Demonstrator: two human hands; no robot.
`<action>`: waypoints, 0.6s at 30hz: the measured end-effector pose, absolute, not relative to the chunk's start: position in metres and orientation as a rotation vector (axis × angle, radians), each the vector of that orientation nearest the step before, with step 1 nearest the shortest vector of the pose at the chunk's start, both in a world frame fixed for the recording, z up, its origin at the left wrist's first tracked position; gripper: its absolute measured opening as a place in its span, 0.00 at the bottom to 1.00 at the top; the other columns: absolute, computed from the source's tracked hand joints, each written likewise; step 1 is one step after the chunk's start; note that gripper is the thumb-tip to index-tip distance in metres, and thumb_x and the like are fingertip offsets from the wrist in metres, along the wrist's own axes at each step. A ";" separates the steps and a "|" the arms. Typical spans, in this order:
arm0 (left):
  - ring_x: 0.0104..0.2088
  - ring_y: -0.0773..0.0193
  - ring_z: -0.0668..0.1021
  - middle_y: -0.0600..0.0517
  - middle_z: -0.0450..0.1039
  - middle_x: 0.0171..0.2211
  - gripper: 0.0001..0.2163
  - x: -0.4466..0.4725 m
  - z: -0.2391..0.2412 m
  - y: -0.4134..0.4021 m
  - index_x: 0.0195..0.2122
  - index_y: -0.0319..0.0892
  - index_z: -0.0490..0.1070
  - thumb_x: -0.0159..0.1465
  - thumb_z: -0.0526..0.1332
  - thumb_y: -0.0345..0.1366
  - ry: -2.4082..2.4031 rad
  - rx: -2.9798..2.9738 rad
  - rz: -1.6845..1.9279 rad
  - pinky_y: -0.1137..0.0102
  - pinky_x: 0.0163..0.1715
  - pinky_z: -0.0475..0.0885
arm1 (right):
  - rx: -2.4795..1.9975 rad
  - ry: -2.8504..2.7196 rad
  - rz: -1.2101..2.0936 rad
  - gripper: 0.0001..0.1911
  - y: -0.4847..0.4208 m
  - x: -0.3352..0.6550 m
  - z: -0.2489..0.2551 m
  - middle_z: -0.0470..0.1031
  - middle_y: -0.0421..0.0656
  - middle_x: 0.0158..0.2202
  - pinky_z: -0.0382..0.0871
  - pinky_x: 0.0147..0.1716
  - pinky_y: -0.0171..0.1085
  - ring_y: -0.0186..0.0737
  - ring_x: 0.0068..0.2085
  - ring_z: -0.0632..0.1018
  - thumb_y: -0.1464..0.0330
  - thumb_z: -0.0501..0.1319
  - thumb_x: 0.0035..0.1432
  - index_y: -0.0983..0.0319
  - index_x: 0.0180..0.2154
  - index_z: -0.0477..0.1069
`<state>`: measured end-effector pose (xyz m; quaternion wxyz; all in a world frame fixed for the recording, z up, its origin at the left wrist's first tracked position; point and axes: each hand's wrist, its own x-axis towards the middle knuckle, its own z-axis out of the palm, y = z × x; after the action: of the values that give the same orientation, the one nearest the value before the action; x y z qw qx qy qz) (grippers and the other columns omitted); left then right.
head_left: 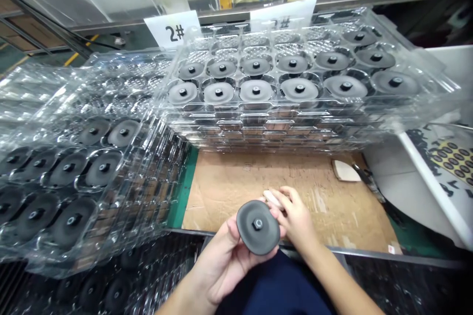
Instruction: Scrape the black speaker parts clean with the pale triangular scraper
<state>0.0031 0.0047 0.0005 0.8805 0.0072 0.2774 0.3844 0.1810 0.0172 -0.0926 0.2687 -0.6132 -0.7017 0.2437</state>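
Observation:
A round dark grey disc (pixel 257 227) with a small black hub in its middle is held just above the near edge of the bench. My left hand (pixel 225 256) cups it from below and behind, fingers wrapped round its rim. My right hand (pixel 293 216) presses against the disc's right edge, fingers closed, with a small white piece (pixel 272 198) pinched at the fingertips. Under both hands lies a brown cardboard sheet (pixel 236 187).
A tall stack of clear plastic trays (pixel 295 123) with the same discs in their pockets stands at the back. More such trays (pixel 74 177) lean at the left. White labels, one reading "2#" (pixel 173 29), stand behind. A white tray with small black rings (pixel 453 160) sits right.

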 end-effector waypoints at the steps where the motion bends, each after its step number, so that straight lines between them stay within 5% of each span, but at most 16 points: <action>1: 0.47 0.52 0.74 0.42 0.72 0.46 0.24 0.003 0.001 0.004 0.48 0.39 0.68 0.51 0.64 0.43 0.612 0.017 0.834 0.65 0.45 0.70 | -1.628 -1.891 0.689 0.15 0.019 0.179 -0.088 0.70 0.48 0.44 0.71 0.41 0.40 0.41 0.42 0.74 0.65 0.51 0.61 0.60 0.45 0.71; 8: 0.49 0.54 0.72 0.45 0.70 0.49 0.24 -0.001 -0.002 0.004 0.50 0.44 0.66 0.52 0.64 0.40 0.764 0.090 0.997 0.60 0.52 0.64 | -1.482 -1.870 0.864 0.10 0.003 0.168 -0.073 0.76 0.44 0.33 0.73 0.35 0.36 0.38 0.36 0.77 0.68 0.54 0.59 0.62 0.38 0.72; 14: 0.52 0.55 0.69 0.46 0.68 0.51 0.25 0.009 0.002 0.002 0.51 0.46 0.65 0.51 0.66 0.39 0.836 0.195 1.084 0.64 0.51 0.64 | -1.506 -1.672 0.807 0.15 0.016 0.162 -0.001 0.73 0.43 0.44 0.70 0.36 0.34 0.36 0.41 0.74 0.69 0.52 0.61 0.58 0.49 0.64; 18: 0.47 0.59 0.73 0.49 0.72 0.46 0.25 0.011 0.006 -0.001 0.53 0.48 0.63 0.54 0.64 0.34 0.874 0.216 1.069 0.69 0.46 0.68 | -1.161 -1.795 0.727 0.16 0.012 0.140 0.040 0.74 0.43 0.40 0.67 0.41 0.37 0.37 0.41 0.73 0.75 0.54 0.58 0.60 0.48 0.66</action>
<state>0.0106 -0.0011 0.0056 0.7656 0.0996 0.4024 0.4920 0.1399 0.0116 0.0400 0.4276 -0.4649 -0.7185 0.2912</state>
